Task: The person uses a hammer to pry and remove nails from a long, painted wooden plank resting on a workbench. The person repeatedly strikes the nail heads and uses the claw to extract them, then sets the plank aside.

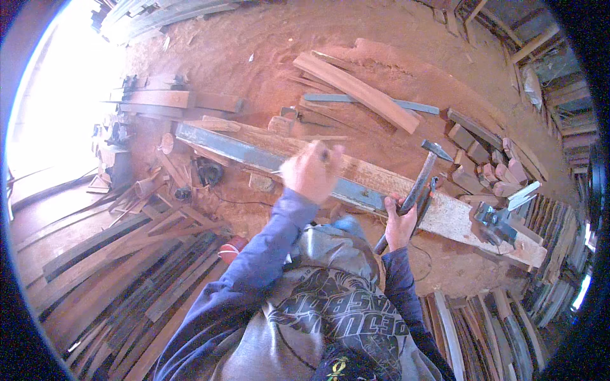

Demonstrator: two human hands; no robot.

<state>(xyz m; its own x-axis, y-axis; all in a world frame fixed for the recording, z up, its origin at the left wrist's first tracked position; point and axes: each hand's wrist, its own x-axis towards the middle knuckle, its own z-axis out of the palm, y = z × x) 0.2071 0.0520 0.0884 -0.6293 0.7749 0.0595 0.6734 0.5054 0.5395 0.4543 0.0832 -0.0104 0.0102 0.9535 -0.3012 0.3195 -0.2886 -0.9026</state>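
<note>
1. Hammer (419,184): gripped in the person's right hand, its dark handle running obliquely through the fist. The metal head lies beyond the hand, farther from the body and to the right; the butt emerges on the near side, toward the lower left.
2. Right hand (400,227): closed around the lower part of the handle, with the thumb along it, in front of the counter's near edge.
3. Left hand (311,170): over the counter, well apart from the hammer and to its left. The fingers appear curled but are blurred; whether they hold anything cannot be told.
4. Counter (372,172): long, narrow and wooden, extending obliquely beyond the body, with a grey-blue face (238,151) along its near side.
5. Metal tool (494,223): on the pale right-hand end, to the right of the hammer.
6. Wooden blocks (480,153): heaped on the floor beyond that end.
</note>
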